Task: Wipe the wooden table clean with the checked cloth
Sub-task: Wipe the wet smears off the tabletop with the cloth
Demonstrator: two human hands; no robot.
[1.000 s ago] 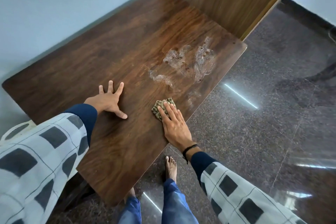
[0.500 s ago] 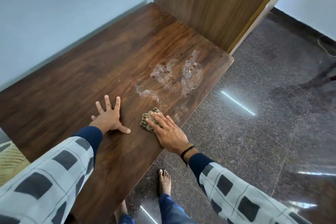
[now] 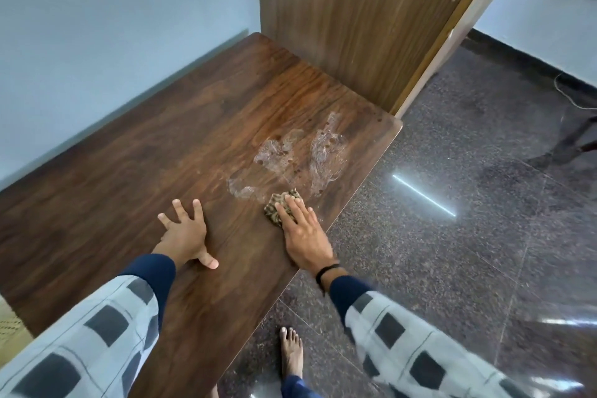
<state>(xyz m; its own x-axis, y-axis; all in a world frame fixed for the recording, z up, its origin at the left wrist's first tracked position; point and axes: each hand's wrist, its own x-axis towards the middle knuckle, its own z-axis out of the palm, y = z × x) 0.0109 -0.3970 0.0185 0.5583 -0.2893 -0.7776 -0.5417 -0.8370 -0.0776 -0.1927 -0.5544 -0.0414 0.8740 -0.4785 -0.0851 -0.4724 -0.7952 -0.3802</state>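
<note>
Bench (image 3: 129, 171): I see a dark wood-grain top running along the pale wall (image 3: 113, 10), with its far end against an upright wooden panel (image 3: 355, 26).
Checked cloth (image 3: 279, 203): it is bunched into a small wad and lies on the bench close to its right-hand edge. It touches the near rim of the wet smear (image 3: 290, 158).
Wet smear: I make out clear, glossy streaks with a few small brown spots. They spread across the bench top just beyond the cloth, towards the panel.
Right hand (image 3: 303, 233): it lies palm down with straight fingers (image 3: 298, 208) pressing flat on the cloth's near half. Nothing is curled round the cloth, and its far part shows past the fingertips.
Left hand (image 3: 185, 233): it is flat on the bare wood with fingers spread and thumb out to the side, holding nothing. It sits apart from the cloth, to its left.
Wristband (image 3: 326, 271): I see a thin black band on the right wrist, above a dark cuff and a grey checked sleeve (image 3: 403, 342).
Floor (image 3: 452, 252): it is polished speckled stone, to the right of the bench.
Foot (image 3: 291, 352): it is bare and stands on the floor just off the bench's near edge.
</note>
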